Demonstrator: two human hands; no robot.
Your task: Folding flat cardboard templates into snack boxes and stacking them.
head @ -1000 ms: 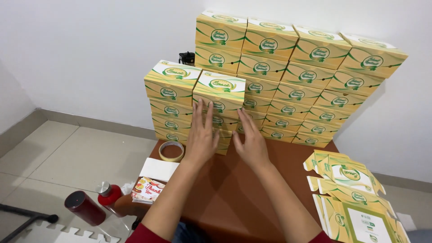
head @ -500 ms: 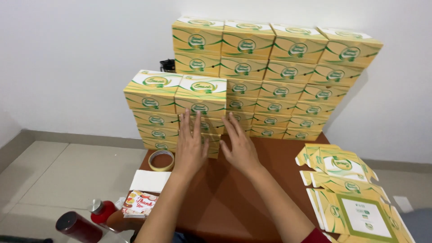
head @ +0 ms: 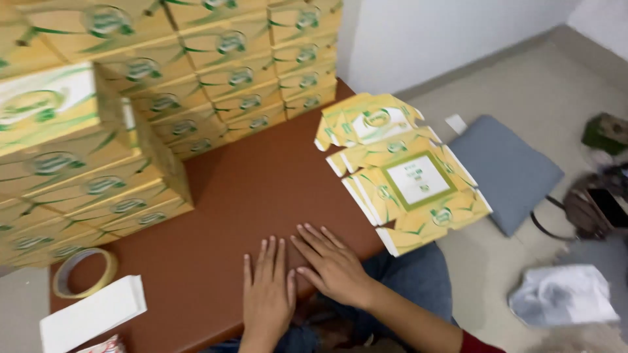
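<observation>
My left hand (head: 268, 294) and my right hand (head: 331, 264) lie flat, palms down, side by side on the near edge of the brown table (head: 255, 196), holding nothing. Stacks of assembled yellow and green boxes (head: 91, 150) rise at the left and back of the table. A pile of flat unfolded box blanks (head: 405, 180) lies on the table's right edge, a short way right of my right hand.
A tape roll (head: 84, 273) and a white carton (head: 95, 315) sit at the table's near left corner. On the floor to the right lie a grey cushion (head: 507, 170), a dark bag (head: 598, 209) and a white plastic bag (head: 566, 295).
My hands have come off the box stack and dropped back to the table's near edge. The view has swung right and down, showing the flat blanks and the floor.
</observation>
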